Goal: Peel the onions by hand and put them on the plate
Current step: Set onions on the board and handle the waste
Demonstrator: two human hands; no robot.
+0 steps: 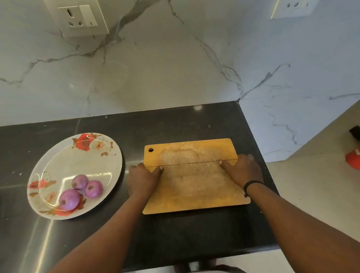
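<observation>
Left hand: the left hand [142, 178] rests on the left edge of the chopping board [194, 177], thumb laid flat on the wood, the other fingers curled over the board's side; whether they grip underneath, I cannot tell.
Right hand: the right hand [242, 169] mirrors it on the right edge, thumb on top pointing inward, remaining fingers bent over the side, a black wristband [253, 183] at the wrist.
Onions: three purple onions [82, 192] sit together on the plate [57, 159], in its near part, touching one another; they look glossy and skinless, so peeling appears done.
Plate: floral plate on the counter [34, 238], left of the board and just apart from it.
Board: it lies bare near the counter's right edge, with a crack line running across it between the two thumbs.
Stage: my read is the task is essentially finished, with both hands on the board only.
Risk one: shove the board leftward and its edge could knock the plate, setting those round onions rolling.
Risk two: slide it rightward and it overhangs the counter's right edge and may tip.
Risk three: lift by the sides and the cracked line might flex or split.
</observation>
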